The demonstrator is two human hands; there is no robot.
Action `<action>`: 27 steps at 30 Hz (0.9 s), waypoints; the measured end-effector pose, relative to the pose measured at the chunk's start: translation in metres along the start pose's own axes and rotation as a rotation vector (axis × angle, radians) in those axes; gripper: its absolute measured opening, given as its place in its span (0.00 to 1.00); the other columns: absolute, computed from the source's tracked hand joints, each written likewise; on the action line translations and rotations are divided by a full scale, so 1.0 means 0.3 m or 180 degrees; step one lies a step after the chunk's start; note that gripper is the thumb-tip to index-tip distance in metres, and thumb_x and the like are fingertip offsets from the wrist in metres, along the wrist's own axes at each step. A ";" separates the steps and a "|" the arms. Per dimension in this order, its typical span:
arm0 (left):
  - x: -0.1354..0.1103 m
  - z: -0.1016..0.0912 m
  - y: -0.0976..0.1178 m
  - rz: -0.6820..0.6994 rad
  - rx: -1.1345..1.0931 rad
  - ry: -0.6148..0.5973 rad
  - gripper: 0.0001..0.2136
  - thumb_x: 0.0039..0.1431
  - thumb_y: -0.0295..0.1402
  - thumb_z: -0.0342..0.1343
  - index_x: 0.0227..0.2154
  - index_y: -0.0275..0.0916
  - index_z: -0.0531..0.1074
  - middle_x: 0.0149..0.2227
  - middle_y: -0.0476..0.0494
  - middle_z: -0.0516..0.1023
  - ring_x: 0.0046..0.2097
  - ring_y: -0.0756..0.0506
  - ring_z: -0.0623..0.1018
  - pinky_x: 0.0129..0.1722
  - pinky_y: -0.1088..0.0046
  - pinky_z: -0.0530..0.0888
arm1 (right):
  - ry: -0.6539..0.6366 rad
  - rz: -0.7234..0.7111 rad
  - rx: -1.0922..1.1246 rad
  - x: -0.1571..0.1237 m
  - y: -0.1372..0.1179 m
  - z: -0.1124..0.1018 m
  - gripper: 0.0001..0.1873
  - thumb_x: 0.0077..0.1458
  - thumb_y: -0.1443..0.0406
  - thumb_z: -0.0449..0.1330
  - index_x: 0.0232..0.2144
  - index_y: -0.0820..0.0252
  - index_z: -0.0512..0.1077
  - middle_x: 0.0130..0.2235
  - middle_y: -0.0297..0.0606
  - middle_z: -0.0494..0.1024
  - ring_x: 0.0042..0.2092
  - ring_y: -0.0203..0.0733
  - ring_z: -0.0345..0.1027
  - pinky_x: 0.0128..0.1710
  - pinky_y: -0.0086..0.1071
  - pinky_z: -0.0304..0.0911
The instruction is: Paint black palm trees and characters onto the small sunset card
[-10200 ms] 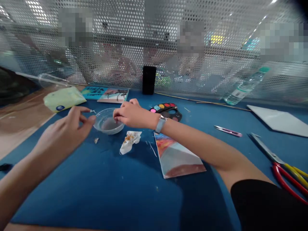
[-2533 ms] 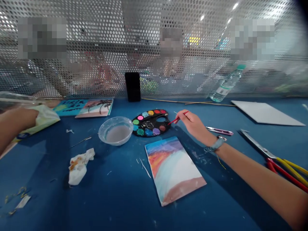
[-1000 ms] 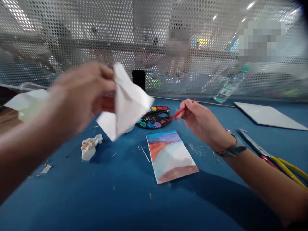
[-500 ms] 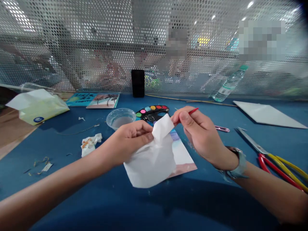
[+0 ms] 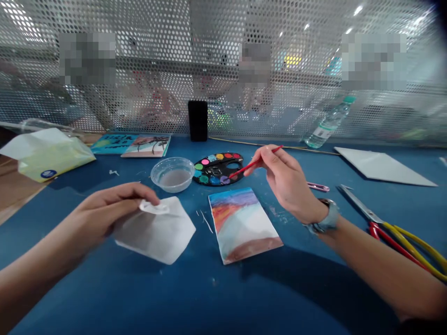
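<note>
The white tissue has moved off the painting, drooping below the pinching left hand: likely soft, tearable, best held bunched. The right hand pinches the red brush, tip beyond its fingers, probably stiff, light.

Bare tabletop nearest the person offers wide passage between the left forearm and right forearm. Beyond the painting, the plastic bowl and palette leave scarcely any gap; scissors obstruct the right.
</note>
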State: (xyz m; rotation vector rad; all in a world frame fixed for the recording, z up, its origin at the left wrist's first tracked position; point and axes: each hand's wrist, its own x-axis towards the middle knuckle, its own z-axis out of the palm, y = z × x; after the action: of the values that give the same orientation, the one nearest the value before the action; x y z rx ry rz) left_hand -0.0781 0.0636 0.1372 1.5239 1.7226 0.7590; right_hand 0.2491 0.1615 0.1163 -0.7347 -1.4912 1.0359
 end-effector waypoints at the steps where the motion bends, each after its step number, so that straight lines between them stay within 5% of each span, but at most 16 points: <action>1: -0.005 -0.021 -0.020 0.0016 0.0204 0.0023 0.19 0.57 0.53 0.53 0.37 0.42 0.76 0.33 0.50 0.80 0.31 0.46 0.76 0.26 0.77 0.67 | -0.0040 -0.0046 -0.0242 0.016 0.019 -0.022 0.13 0.66 0.55 0.58 0.32 0.55 0.73 0.30 0.32 0.77 0.34 0.37 0.75 0.42 0.34 0.70; 6: 0.002 -0.057 -0.155 0.0239 0.1397 0.0239 0.15 0.65 0.47 0.52 0.40 0.43 0.75 0.43 0.50 0.80 0.46 0.41 0.76 0.48 0.70 0.67 | 0.0079 -0.0061 -0.1447 0.106 0.144 -0.168 0.17 0.66 0.53 0.55 0.30 0.56 0.70 0.32 0.36 0.79 0.37 0.42 0.76 0.47 0.39 0.67; 10: 0.005 -0.033 -0.269 0.0592 0.1901 0.0122 0.17 0.69 0.42 0.46 0.53 0.44 0.73 0.63 0.44 0.71 0.65 0.37 0.67 0.66 0.57 0.56 | 0.0012 -0.0007 -0.1802 0.125 0.206 -0.225 0.18 0.65 0.51 0.55 0.32 0.56 0.72 0.34 0.38 0.81 0.40 0.46 0.76 0.47 0.41 0.65; 14: 0.002 -0.030 -0.327 0.0641 0.2262 0.0085 0.22 0.72 0.42 0.38 0.59 0.45 0.69 0.66 0.42 0.69 0.66 0.36 0.67 0.64 0.54 0.59 | -0.0072 0.0021 -0.2085 0.118 0.224 -0.218 0.18 0.66 0.51 0.54 0.33 0.56 0.73 0.35 0.40 0.83 0.40 0.48 0.75 0.46 0.40 0.64; 27: 0.051 -0.108 -0.345 0.0453 0.3204 0.0306 0.24 0.74 0.38 0.30 0.59 0.43 0.69 0.64 0.41 0.68 0.61 0.37 0.73 0.60 0.56 0.67 | -0.0146 0.0021 -0.2298 0.116 0.247 -0.206 0.21 0.66 0.48 0.53 0.31 0.55 0.73 0.35 0.40 0.83 0.39 0.47 0.75 0.43 0.38 0.63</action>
State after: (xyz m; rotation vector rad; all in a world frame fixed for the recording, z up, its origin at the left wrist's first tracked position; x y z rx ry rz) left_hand -0.1651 0.0657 0.0709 2.2867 2.2321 -0.0435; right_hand 0.2961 0.2363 0.0642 -1.2174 -1.9203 0.4976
